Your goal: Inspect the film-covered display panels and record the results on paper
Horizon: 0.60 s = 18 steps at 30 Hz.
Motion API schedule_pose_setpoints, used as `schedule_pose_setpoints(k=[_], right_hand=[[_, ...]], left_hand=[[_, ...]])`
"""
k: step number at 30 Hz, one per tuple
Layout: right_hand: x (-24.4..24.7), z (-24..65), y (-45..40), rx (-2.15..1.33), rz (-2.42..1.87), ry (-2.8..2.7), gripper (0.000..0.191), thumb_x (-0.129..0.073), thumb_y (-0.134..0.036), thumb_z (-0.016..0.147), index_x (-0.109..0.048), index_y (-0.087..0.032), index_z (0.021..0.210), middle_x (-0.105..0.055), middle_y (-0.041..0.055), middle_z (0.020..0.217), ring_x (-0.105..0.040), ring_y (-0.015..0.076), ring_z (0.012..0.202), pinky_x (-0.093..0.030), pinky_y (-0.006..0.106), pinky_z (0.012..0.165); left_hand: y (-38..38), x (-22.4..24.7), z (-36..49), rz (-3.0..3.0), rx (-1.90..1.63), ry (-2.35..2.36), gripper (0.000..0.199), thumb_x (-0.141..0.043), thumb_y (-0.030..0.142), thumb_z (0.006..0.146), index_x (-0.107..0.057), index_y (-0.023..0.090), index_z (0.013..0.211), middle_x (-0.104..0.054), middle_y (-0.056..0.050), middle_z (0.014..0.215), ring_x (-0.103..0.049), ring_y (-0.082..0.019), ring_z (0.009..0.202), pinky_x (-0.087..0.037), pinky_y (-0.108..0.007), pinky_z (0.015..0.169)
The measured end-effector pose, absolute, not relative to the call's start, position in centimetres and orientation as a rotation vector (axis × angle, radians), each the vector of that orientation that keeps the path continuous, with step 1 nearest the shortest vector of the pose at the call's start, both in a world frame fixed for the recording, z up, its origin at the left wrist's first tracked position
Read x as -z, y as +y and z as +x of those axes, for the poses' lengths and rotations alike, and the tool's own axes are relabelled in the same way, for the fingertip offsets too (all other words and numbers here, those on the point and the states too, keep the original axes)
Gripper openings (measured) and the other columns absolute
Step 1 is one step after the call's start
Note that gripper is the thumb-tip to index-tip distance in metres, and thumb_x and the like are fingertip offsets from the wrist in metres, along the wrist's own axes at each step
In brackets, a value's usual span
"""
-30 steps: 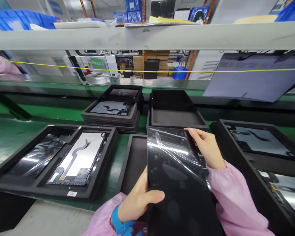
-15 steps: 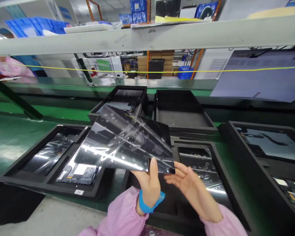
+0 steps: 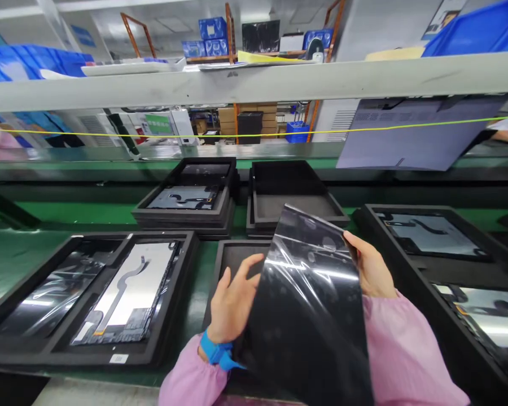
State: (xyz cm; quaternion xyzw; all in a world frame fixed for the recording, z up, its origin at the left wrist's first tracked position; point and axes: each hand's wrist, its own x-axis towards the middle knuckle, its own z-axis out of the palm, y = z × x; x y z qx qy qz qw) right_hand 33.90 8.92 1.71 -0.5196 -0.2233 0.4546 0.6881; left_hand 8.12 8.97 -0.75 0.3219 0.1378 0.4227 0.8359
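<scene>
A glossy black display panel (image 3: 311,299) is held up tilted in front of me, its face showing smudges and streaks of reflected light. My right hand (image 3: 371,265) grips its upper right edge, the fingers partly hidden behind it. Beside the left edge is my left hand (image 3: 233,301), open with its fingers apart; the fingertips come close to the panel, and whether they touch it I cannot tell. A blue wrist strap (image 3: 217,351) circles my left wrist. Beneath the panel lies a black foam tray (image 3: 224,265), mostly covered from view.
At the left, a foam tray (image 3: 186,254) holds a dark panel and a screen (image 3: 129,282) with a ribbon cable. Stacked trays (image 3: 178,215) and a deep tray (image 3: 298,208) stand behind. Another tray with screens (image 3: 423,270) is at right. A shelf beam (image 3: 254,84) crosses above.
The panel has passed from my left hand to my right and turned more upright, moving right. My left hand has let go and opened. The view has shifted too.
</scene>
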Motion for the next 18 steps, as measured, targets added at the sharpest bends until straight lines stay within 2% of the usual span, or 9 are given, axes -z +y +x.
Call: schedule_pose_setpoints(k=[2,3,5,7,10,12,14,16,18], right_hand=[[-2.4,34.1,9.3,-1.105,-1.221,-0.592,0.021,-0.072,-0.037,0.064,-0.064,-0.018,0.071,-0.067,0.0034,0.064,-0.069,0.0265,0.077,-0.058,0.037,0.069],[-2.7,34.0,9.5,-1.14,-1.253,-0.651,0.023,-0.072,-0.039,0.065,-0.065,-0.018,0.073,-0.068,0.0037,0.065,-0.068,0.0263,0.075,-0.058,0.036,0.065],[-3.1,33.7,10.0,-1.154,-1.325,-0.762,0.028,-0.071,-0.044,0.068,-0.066,-0.018,0.076,-0.068,0.0037,0.069,-0.068,0.0248,0.075,-0.057,0.032,0.062],[-3.4,33.4,10.4,-1.06,-1.407,-0.832,0.034,-0.068,-0.051,0.071,-0.068,-0.017,0.078,-0.069,0.0037,0.072,-0.068,0.024,0.076,-0.056,0.031,0.064],[-4.2,32.7,10.5,-0.722,-1.545,-0.951,0.04,-0.057,-0.054,0.081,-0.072,-0.017,0.09,-0.071,0.0041,0.085,-0.067,0.0247,0.087,-0.054,0.035,0.079],[-4.9,32.1,9.9,-0.449,-1.577,-1.066,0.041,-0.052,-0.048,0.087,-0.07,-0.016,0.104,-0.07,0.0048,0.102,-0.063,0.0242,0.104,-0.047,0.037,0.097],[-5.8,31.3,8.7,-0.288,-1.551,-1.168,0.039,-0.051,-0.043,0.089,-0.067,-0.018,0.114,-0.06,0.0036,0.124,-0.051,0.0219,0.122,-0.033,0.035,0.111],[-6.5,30.5,7.1,-0.348,-1.488,-1.229,0.033,-0.052,-0.042,0.09,-0.068,-0.024,0.112,-0.046,-0.0011,0.14,-0.038,0.0206,0.134,-0.022,0.034,0.117],[-6.6,30.0,5.4,-0.557,-1.346,-1.194,0.025,-0.053,-0.042,0.089,-0.074,-0.029,0.094,-0.039,-0.0056,0.145,-0.034,0.0236,0.135,-0.024,0.039,0.116]], left_hand=[[8.1,0.4,8.9,0.693,-0.721,0.172,0.087,-0.058,0.064,0.082,-0.023,0.018,0.146,-0.059,-0.016,0.116,-0.059,-0.034,0.105,-0.051,-0.045,0.081],[7.4,0.2,9.4,0.73,-0.68,0.14,0.098,-0.067,0.056,0.08,-0.008,0.021,0.149,-0.057,-0.017,0.121,-0.059,-0.034,0.107,-0.051,-0.044,0.081],[5.7,-0.4,10.1,0.843,-0.717,0.143,0.119,-0.078,0.03,0.077,0.019,0.029,0.146,-0.046,-0.015,0.137,-0.049,-0.03,0.121,-0.046,-0.042,0.093],[4.2,-1.1,10.6,0.973,-0.805,0.215,0.124,-0.075,0.013,0.079,0.032,0.033,0.139,-0.027,-0.009,0.15,-0.031,-0.021,0.135,-0.03,-0.037,0.11],[3.4,-2.0,10.5,1.118,-0.916,0.369,0.108,-0.066,0.01,0.086,0.022,0.032,0.144,-0.012,-0.003,0.155,-0.014,-0.014,0.141,-0.015,-0.027,0.115],[3.5,-2.4,10.3,1.112,-0.985,0.368,0.098,-0.063,0.01,0.087,0.011,0.03,0.148,-0.014,-0.003,0.155,-0.016,-0.017,0.141,-0.016,-0.029,0.116],[3.8,-2.6,10.2,1.053,-1.026,0.307,0.095,-0.062,0.008,0.086,0.006,0.03,0.149,-0.02,-0.004,0.154,-0.022,-0.02,0.139,-0.02,-0.032,0.115],[4.1,-2.9,10.0,1.005,-1.06,0.262,0.095,-0.062,0.005,0.085,0.003,0.029,0.15,-0.028,-0.006,0.151,-0.027,-0.021,0.137,-0.024,-0.033,0.114],[4.3,-3.2,9.9,0.974,-1.083,0.243,0.095,-0.062,0.003,0.084,0.001,0.029,0.15,-0.035,-0.006,0.147,-0.03,-0.022,0.136,-0.029,-0.033,0.112]])
